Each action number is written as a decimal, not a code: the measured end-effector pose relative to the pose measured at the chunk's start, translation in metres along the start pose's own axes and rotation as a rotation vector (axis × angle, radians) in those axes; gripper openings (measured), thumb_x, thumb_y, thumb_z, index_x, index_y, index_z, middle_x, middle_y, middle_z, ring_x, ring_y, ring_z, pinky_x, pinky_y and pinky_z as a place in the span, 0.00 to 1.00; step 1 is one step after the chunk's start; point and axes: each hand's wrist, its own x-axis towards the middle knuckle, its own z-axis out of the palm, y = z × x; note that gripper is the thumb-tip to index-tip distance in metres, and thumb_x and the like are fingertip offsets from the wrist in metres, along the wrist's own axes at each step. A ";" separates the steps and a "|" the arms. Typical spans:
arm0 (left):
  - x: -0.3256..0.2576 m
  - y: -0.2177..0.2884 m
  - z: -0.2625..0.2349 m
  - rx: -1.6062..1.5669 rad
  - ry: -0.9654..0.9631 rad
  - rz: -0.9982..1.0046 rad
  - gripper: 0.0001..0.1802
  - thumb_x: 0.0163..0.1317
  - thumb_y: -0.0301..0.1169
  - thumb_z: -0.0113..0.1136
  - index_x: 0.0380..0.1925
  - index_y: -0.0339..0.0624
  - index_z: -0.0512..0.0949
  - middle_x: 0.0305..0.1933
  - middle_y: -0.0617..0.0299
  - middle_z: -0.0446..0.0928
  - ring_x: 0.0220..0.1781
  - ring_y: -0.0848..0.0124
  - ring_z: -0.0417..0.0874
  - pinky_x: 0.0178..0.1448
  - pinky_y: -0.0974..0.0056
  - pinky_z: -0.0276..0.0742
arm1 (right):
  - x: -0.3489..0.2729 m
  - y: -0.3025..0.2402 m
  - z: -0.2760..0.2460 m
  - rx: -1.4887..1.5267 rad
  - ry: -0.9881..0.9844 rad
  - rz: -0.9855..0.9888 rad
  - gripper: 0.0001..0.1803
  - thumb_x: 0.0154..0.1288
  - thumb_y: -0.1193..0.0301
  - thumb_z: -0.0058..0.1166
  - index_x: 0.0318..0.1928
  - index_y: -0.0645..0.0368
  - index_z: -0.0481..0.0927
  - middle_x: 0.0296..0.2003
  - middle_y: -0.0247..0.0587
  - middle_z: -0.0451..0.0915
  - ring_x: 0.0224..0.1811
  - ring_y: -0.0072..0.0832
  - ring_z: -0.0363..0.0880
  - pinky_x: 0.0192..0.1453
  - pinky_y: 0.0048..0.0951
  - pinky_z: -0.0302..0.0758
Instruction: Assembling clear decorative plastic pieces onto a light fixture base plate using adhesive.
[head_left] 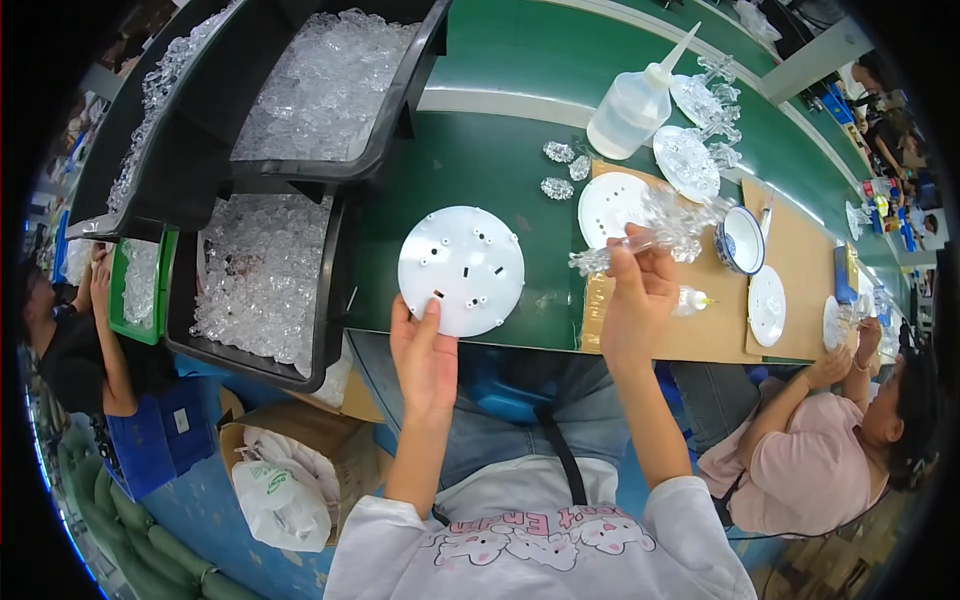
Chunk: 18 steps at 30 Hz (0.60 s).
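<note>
A white disc (462, 262) is held over the near edge of the counter (500, 150), pinched at its lower left rim by the left hand (424, 360), thumb on its face. It looks light and stiff, its smooth face perhaps slippery; the rim seems the safest hold. To the right along that edge, the right hand (640, 305) pinches a clear piece (682, 222), probably hard and brittle, best gripped mid-length; blur hides its exact shape.

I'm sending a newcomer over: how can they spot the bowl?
On the green table, find the brown cardboard. The bowl sits there, just right of the clear piece in the right hand. Unlike the flat white discs nearby, it is hollow, with blue patterning outside.
</note>
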 end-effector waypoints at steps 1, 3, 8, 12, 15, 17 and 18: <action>-0.001 -0.003 0.000 0.003 0.004 -0.001 0.17 0.65 0.22 0.53 0.53 0.37 0.66 0.56 0.55 0.72 0.60 0.67 0.72 0.66 0.59 0.68 | -0.001 0.003 0.001 0.001 0.001 0.005 0.15 0.65 0.77 0.54 0.52 0.64 0.74 0.42 0.37 0.79 0.44 0.21 0.76 0.45 0.21 0.71; -0.005 -0.007 0.000 -0.013 0.004 -0.029 0.18 0.65 0.22 0.54 0.53 0.36 0.65 0.56 0.54 0.72 0.60 0.66 0.72 0.66 0.58 0.67 | -0.001 0.009 0.002 0.011 -0.019 0.083 0.16 0.64 0.77 0.55 0.52 0.65 0.74 0.42 0.36 0.78 0.44 0.21 0.77 0.45 0.21 0.71; -0.012 -0.009 0.005 0.008 -0.001 -0.025 0.19 0.64 0.22 0.55 0.54 0.37 0.64 0.56 0.55 0.71 0.61 0.67 0.72 0.66 0.59 0.68 | -0.002 0.015 -0.002 0.047 -0.019 0.111 0.16 0.64 0.76 0.56 0.52 0.65 0.75 0.41 0.36 0.78 0.44 0.21 0.77 0.45 0.20 0.71; -0.021 -0.011 0.005 0.316 0.046 0.230 0.13 0.64 0.21 0.54 0.49 0.34 0.71 0.51 0.56 0.76 0.54 0.66 0.77 0.62 0.59 0.71 | -0.003 0.014 -0.007 0.027 -0.036 0.087 0.16 0.63 0.77 0.56 0.51 0.66 0.75 0.41 0.37 0.79 0.44 0.22 0.77 0.46 0.22 0.72; -0.023 -0.007 0.006 1.253 -0.321 1.041 0.17 0.55 0.16 0.54 0.45 0.36 0.81 0.50 0.53 0.80 0.54 0.61 0.81 0.59 0.55 0.74 | -0.002 0.006 -0.015 -0.030 -0.017 0.064 0.15 0.61 0.80 0.58 0.49 0.66 0.76 0.43 0.40 0.79 0.44 0.25 0.78 0.48 0.24 0.74; -0.026 -0.013 0.009 1.426 -0.497 1.139 0.17 0.52 0.16 0.53 0.42 0.36 0.82 0.48 0.51 0.81 0.53 0.58 0.82 0.58 0.56 0.76 | 0.000 0.000 -0.019 -0.096 -0.010 0.088 0.14 0.59 0.82 0.59 0.46 0.66 0.77 0.45 0.43 0.79 0.45 0.26 0.79 0.50 0.26 0.75; -0.028 -0.020 0.007 1.499 -0.549 1.141 0.16 0.53 0.20 0.54 0.42 0.39 0.82 0.48 0.54 0.81 0.54 0.60 0.81 0.59 0.56 0.74 | 0.004 -0.001 -0.019 -0.138 -0.069 0.071 0.14 0.58 0.82 0.59 0.46 0.67 0.77 0.44 0.44 0.80 0.45 0.26 0.79 0.50 0.26 0.76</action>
